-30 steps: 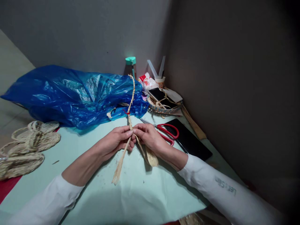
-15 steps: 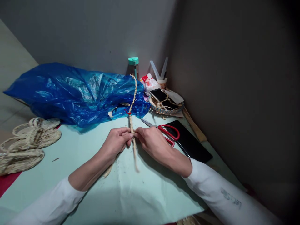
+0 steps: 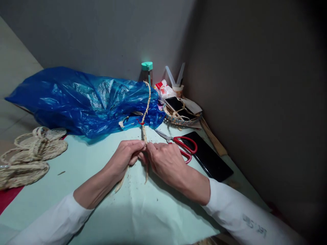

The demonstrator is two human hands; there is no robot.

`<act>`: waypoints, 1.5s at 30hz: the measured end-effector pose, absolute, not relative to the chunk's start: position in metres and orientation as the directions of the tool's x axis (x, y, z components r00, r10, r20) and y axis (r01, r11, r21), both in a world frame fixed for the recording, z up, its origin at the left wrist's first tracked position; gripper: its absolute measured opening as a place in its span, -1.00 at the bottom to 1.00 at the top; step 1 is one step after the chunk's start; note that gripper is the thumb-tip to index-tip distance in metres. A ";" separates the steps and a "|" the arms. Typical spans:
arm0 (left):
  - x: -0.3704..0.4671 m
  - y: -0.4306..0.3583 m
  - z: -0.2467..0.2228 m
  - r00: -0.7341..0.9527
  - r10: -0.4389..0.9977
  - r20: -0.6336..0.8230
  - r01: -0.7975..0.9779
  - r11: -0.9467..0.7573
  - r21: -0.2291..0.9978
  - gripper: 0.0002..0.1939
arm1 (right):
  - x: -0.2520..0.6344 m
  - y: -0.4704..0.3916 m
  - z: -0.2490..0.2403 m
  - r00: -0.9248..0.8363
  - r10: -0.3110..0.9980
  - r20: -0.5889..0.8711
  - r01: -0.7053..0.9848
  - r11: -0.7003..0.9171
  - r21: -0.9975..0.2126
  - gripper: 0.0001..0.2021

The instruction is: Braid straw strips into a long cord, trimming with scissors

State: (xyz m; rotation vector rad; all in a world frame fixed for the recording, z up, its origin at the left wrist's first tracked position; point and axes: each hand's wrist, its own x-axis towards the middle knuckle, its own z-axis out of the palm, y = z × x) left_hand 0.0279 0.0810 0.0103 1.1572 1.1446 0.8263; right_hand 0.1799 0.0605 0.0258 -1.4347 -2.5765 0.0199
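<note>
left hand [image 3: 125, 154] + right hand [image 3: 163, 160] pinch straw braid [image 3: 146, 102] | red scissors [image 3: 182, 144] beside

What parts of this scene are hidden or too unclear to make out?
Head view:
- Where the braid meets the fingers: covered by the left hand and right hand.
- Scissors: lower handle behind the right hand.
- Blue bag: contents hidden.
- Rope coil: cut off at left edge.
- Right side: too dark.

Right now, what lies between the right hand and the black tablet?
In the head view, red-handled scissors lie between the right hand and the black tablet.
</note>
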 end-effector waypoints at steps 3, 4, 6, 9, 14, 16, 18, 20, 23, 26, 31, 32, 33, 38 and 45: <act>0.022 0.084 0.009 0.274 0.921 -0.278 0.029 0.281 0.959 -0.80 | 0.181 0.061 0.023 -0.566 0.805 0.179 0.783 0.593 -0.190 -0.81; 0.020 0.085 0.009 0.275 0.915 -0.296 0.014 0.304 0.952 -0.82 | 0.182 0.062 0.023 -0.569 0.799 0.193 0.754 0.601 -0.265 -0.81; 0.016 0.087 0.010 0.293 0.904 -0.310 -0.024 0.332 0.943 -0.84 | 0.187 0.067 0.025 -0.516 0.825 0.231 0.691 0.560 -0.456 -0.74; 0.012 0.089 0.013 0.344 0.890 -0.299 -0.053 0.336 0.940 -0.84 | 0.193 0.076 0.028 -0.328 0.907 0.263 0.596 0.415 -0.687 -0.63; 0.012 0.090 0.014 0.397 0.876 -0.272 -0.073 0.325 0.943 -0.83 | 0.190 0.087 0.020 -0.434 0.895 0.105 0.377 0.286 -0.881 -0.79; 0.012 0.089 0.013 0.409 0.871 -0.271 -0.071 0.327 0.943 -0.83 | 0.186 0.087 0.015 -0.476 0.879 0.021 0.307 0.188 -0.933 -0.81; 0.013 0.088 0.013 0.410 0.873 -0.265 -0.054 0.313 0.948 -0.82 | 0.182 0.086 0.012 -0.473 0.880 -0.045 0.282 0.103 -0.954 -0.81; 0.015 0.087 0.014 0.405 0.879 -0.253 -0.025 0.287 0.957 -0.82 | 0.181 0.086 0.010 -0.476 0.876 -0.084 0.269 0.054 -0.962 -0.76; 0.020 0.082 0.018 0.383 0.890 -0.249 0.044 0.252 0.967 -0.84 | 0.182 0.087 0.009 -0.495 0.858 -0.132 0.197 -0.037 -0.980 -0.71; 0.024 0.078 0.020 0.345 0.907 -0.242 0.146 0.203 0.968 -0.89 | 0.183 0.090 0.006 -0.492 0.858 -0.147 0.207 -0.049 -0.977 -0.69; 0.025 0.075 0.020 0.277 0.945 -0.173 0.416 0.044 0.908 -0.96 | 0.183 0.094 -0.002 -0.459 0.887 -0.040 0.324 0.125 -0.938 -0.69; 0.025 0.074 0.020 0.266 0.952 -0.155 0.463 0.015 0.886 -0.95 | 0.183 0.094 -0.002 -0.455 0.890 -0.023 0.338 0.150 -0.929 -0.70; 0.025 0.074 0.020 0.257 0.956 -0.139 0.502 -0.009 0.865 -0.94 | 0.183 0.094 -0.002 -0.452 0.892 -0.010 0.350 0.168 -0.922 -0.70; 0.025 0.072 0.022 0.225 0.972 -0.073 0.595 -0.078 0.800 -0.87 | 0.186 0.092 0.004 -0.439 0.898 0.025 0.402 0.221 -0.888 -0.72; 0.017 0.079 0.024 0.235 0.961 -0.148 0.523 0.004 0.852 -0.79 | 0.187 0.089 0.009 -0.377 0.923 0.081 0.522 0.283 -0.805 -0.74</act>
